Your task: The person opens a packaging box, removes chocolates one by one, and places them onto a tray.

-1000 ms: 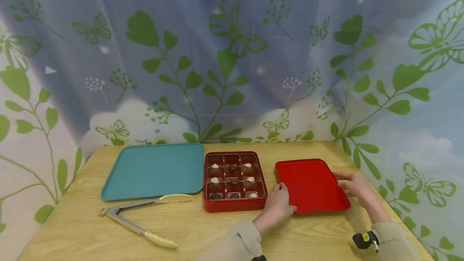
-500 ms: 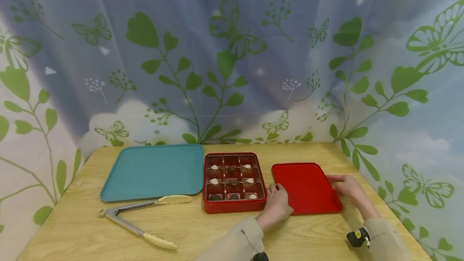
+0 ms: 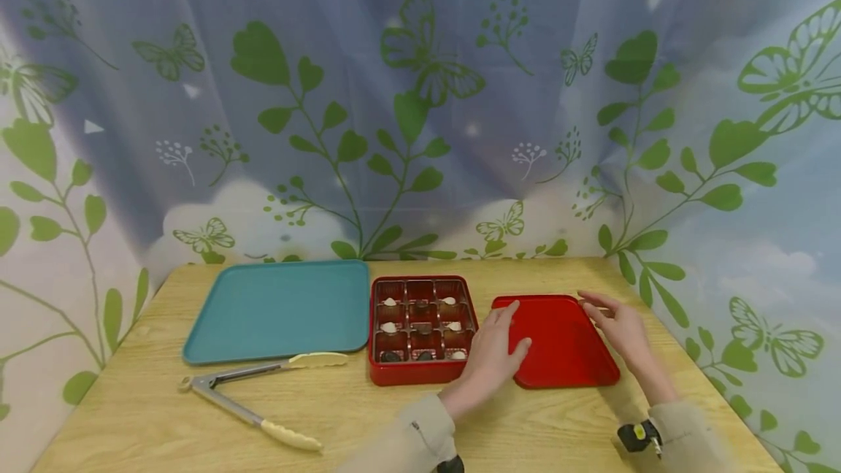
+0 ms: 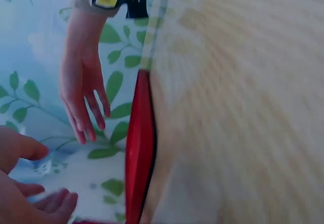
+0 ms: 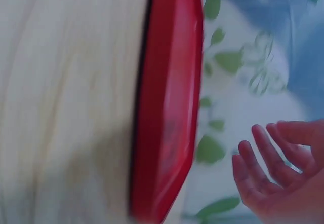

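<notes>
A shallow red tray-like lid [image 3: 558, 341] lies on the table to the right of a red box [image 3: 425, 372]. My left hand [image 3: 489, 352], fingers extended, hovers between the box and the lid's left side and hides part of both. At the lid's right edge my right hand [image 3: 620, 328] is held with its fingers loosely spread. Both wrist views show the hands above the lid's level: the left hand [image 4: 25, 183] apart from it, the right hand [image 5: 283, 168] also apart and holding nothing. The box has a clear divided insert with small white and dark pieces in its compartments.
A teal tray [image 3: 279, 312] lies at the back left of the wooden table [image 3: 368, 429]. In front of it rest spread metal tongs [image 3: 230, 406] with cream tips. A patterned curtain [image 3: 420, 130] hangs behind the table and along its sides.
The lid first shifted slightly left between both hands, toward the box. Since then both hands have let go of its edges and lifted, and their fingers have straightened.
</notes>
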Action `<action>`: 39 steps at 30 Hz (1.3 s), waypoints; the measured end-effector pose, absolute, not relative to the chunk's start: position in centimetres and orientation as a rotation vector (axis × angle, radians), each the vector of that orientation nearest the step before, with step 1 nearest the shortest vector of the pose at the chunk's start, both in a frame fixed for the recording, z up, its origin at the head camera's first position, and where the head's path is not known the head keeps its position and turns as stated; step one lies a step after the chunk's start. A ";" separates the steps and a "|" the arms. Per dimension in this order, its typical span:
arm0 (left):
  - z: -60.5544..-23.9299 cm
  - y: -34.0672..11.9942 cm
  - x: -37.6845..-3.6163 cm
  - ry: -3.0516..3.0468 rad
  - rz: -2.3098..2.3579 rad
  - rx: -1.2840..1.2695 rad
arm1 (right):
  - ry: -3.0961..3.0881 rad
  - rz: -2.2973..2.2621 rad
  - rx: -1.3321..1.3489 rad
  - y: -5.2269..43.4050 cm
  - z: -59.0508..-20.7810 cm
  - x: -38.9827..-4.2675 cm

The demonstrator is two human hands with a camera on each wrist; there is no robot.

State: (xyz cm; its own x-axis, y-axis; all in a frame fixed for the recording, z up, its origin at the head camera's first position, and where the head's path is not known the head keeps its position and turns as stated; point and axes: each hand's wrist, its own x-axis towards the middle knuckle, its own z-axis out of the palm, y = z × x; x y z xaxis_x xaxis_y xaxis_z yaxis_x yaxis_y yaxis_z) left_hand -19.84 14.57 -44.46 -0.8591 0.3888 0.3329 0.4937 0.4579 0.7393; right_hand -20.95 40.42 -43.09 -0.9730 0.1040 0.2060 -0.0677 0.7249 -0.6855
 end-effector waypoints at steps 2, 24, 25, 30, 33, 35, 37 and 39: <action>-44.0 13.3 -20.2 -2.510 -1.360 -0.820 | -2.656 1.040 0.013 38.8 -42.6 -21.0; -42.0 -7.6 -22.5 -2.467 -1.052 -0.715 | -2.761 0.767 0.587 26.2 -43.5 -21.6; -42.1 -8.7 -22.5 -2.477 -1.033 -0.713 | -2.781 0.744 0.602 25.9 -43.7 -21.6; -42.6 -13.8 -22.1 -2.535 -0.967 -0.719 | -2.878 0.571 0.642 24.9 -44.2 -21.5; -43.2 -16.7 -21.7 -2.591 -0.942 -0.727 | -2.923 0.490 0.644 24.6 -44.4 -21.5; -43.6 -18.4 -21.4 -2.630 -0.914 -0.736 | -2.942 0.467 0.639 24.4 -44.4 -21.5; -44.2 -20.1 -21.0 -2.656 -0.891 -0.752 | -2.956 0.445 0.637 24.2 -44.5 -21.5; -44.9 -21.6 -20.5 -2.668 -0.859 -0.772 | -2.972 0.433 0.639 24.1 -44.7 -21.5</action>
State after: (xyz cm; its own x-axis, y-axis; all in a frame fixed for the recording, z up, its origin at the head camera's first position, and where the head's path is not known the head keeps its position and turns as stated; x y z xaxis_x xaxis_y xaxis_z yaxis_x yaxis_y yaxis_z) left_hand -20.54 -21.56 -44.87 -0.8335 0.4123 0.3677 0.5494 0.6885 0.4735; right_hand -21.55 24.08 -44.65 -0.9110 -0.3923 0.1274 -0.4123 0.8737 -0.2580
